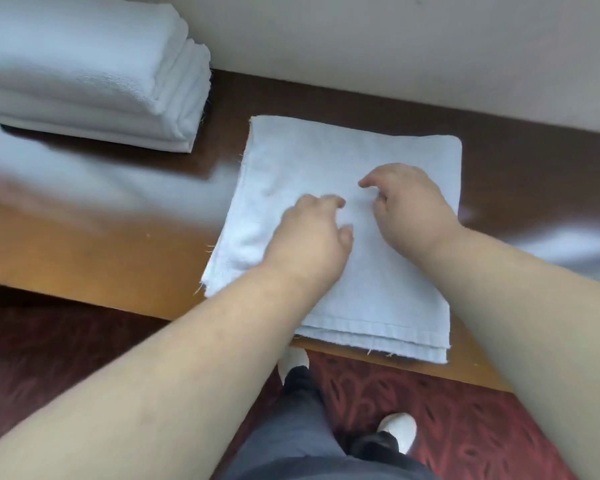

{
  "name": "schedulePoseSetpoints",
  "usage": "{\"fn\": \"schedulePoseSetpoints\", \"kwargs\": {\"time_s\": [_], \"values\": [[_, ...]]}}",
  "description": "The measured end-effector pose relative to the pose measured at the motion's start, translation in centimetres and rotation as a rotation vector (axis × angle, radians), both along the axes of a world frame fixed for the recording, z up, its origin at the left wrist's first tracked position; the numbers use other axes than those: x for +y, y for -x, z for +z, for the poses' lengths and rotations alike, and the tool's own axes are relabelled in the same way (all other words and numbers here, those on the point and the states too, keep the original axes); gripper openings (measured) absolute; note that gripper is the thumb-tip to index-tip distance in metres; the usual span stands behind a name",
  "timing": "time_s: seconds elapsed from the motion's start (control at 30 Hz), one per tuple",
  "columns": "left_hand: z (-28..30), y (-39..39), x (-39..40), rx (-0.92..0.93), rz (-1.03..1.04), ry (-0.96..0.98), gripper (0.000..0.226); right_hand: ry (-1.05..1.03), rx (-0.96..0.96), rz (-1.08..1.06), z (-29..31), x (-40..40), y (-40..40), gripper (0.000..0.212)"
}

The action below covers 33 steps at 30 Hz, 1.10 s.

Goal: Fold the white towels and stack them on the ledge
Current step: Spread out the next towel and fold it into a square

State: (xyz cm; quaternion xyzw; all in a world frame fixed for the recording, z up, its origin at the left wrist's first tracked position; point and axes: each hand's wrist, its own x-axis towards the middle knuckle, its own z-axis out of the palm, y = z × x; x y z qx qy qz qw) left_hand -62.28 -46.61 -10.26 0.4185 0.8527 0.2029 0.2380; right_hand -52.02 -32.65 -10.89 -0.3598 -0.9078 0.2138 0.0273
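Observation:
A white towel (354, 150), folded into a rough square of several layers, lies flat on the brown wooden ledge (111, 251). Its near edge hangs slightly over the ledge's front. My left hand (312, 237) rests on the towel's middle left with fingers loosely bent. My right hand (407, 206) rests just to the right of it, fingers bent toward the left hand. Neither hand visibly pinches any cloth. A stack of several folded white towels (84, 74) sits at the ledge's far left against the wall.
A pale wall (395, 46) runs behind the ledge. Bare wood shows between the stack and the flat towel, and to the towel's right. Below the ledge are red patterned carpet (465, 427), my dark trousers and white shoes (397, 427).

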Motion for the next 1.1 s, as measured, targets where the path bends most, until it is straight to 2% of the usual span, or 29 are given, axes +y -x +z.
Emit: {"fn": "schedulePoseSetpoints", "kwargs": {"time_s": [0.1, 0.17, 0.3, 0.4, 0.53, 0.63, 0.73, 0.83, 0.9, 0.97, 1.0, 1.1], "values": [[-1.4, -6.7, -0.4, 0.141, -0.172, 0.341, 0.071, -0.071, -0.359, 0.266, -2.0, 1.7, -3.8, 0.050], [-2.6, -8.2, -0.1, 0.194, -0.224, 0.452, 0.073, -0.064, -0.402, 0.279, -3.1, 1.9, -5.2, 0.056], [-3.3, -7.1, 1.0, 0.281, -0.329, 0.485, 0.074, -0.026, -0.407, 0.161, -3.7, 2.0, -6.1, 0.062], [-2.8, -5.7, 2.1, 0.302, -0.432, 0.493, 0.072, -0.029, -0.438, 0.063, -3.4, 1.0, -8.4, 0.078], [-1.0, -4.3, 4.1, 0.475, -0.581, 0.524, 0.073, -0.115, -0.502, 0.046, -2.1, -0.4, -11.9, 0.089], [0.3, -5.3, 5.6, 0.584, -0.550, 0.580, 0.075, -0.087, -0.491, -0.005, -1.5, -2.0, -13.4, 0.089], [0.7, -8.9, 5.5, 0.520, -0.410, 0.525, 0.068, 0.013, -0.466, -0.030, -0.8, -3.2, -14.2, 0.073], [-1.1, -13.8, 2.4, 0.375, -0.282, 0.270, 0.058, 0.098, -0.349, 0.020, -0.5, -3.6, -15.7, 0.045], [-2.7, -16.1, -0.3, 0.349, -0.250, 0.191, 0.054, -0.033, -0.295, 0.157, -0.9, -3.8, -17.1, 0.036], [-4.1, -16.7, -2.0, 0.378, -0.268, 0.226, 0.058, -0.199, -0.259, 0.297, -1.6, -3.5, -18.4, 0.038], [-4.4, -16.5, -2.5, 0.397, -0.295, 0.250, 0.061, -0.205, -0.265, 0.334, -1.9, -3.2, -19.0, 0.042], [-4.8, -15.1, -2.9, 0.402, -0.336, 0.280, 0.066, -0.003, -0.353, 0.336, -3.1, -2.9, -20.3, 0.063]]}}
